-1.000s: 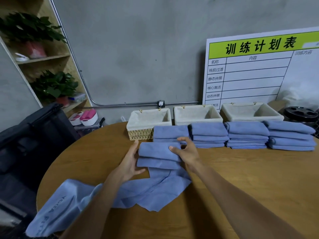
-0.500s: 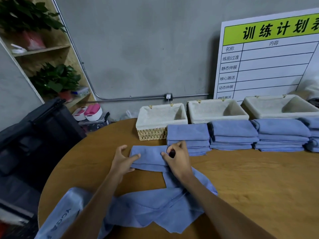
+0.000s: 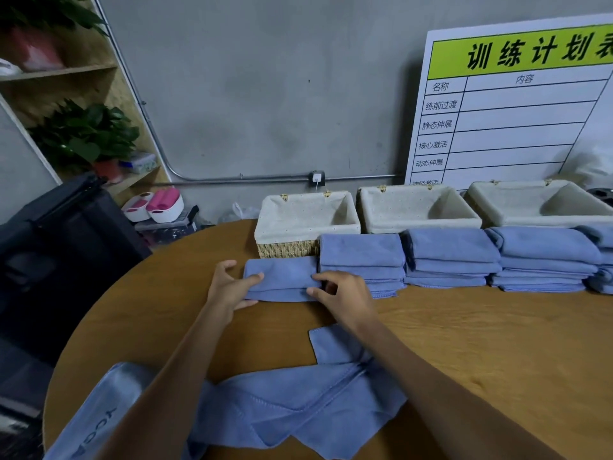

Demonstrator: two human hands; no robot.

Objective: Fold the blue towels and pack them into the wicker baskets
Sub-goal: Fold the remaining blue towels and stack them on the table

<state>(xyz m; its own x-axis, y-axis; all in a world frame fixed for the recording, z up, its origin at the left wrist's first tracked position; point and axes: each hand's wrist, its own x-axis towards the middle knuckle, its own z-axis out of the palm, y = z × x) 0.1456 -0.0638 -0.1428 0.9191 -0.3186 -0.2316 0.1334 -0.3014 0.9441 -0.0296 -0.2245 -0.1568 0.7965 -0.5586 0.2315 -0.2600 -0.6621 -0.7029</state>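
Now we hold a folded towel (image 3: 282,280) flat on the round wooden tabletop (image 3: 497,343) between both hands; our left hand (image 3: 229,287) grasps its left end, thumb laid over the top and fingers tucked underneath; our right hand (image 3: 341,295) pinches its right end, fingers curled against the edge; so each grip is clenched on the cloth. Just beyond the left grip stands the nearest wicker basket (image 3: 306,220), lined in pale fabric, its woven front just past the towel's far edge; whether they touch we cannot tell. Immediately right of the right grip sits a stack of folded towels (image 3: 363,260), the held towel's end meeting it; further right lie a second stack (image 3: 451,257) and a third stack (image 3: 544,260), each in front of another basket (image 3: 418,209) and a third basket (image 3: 537,202). Behind both grips, toward us and under our forearms, loose towels (image 3: 298,403) sprawl unfolded across the near tabletop; left of them a pale blue cloth with dark lettering (image 3: 96,416) hangs over the rim.
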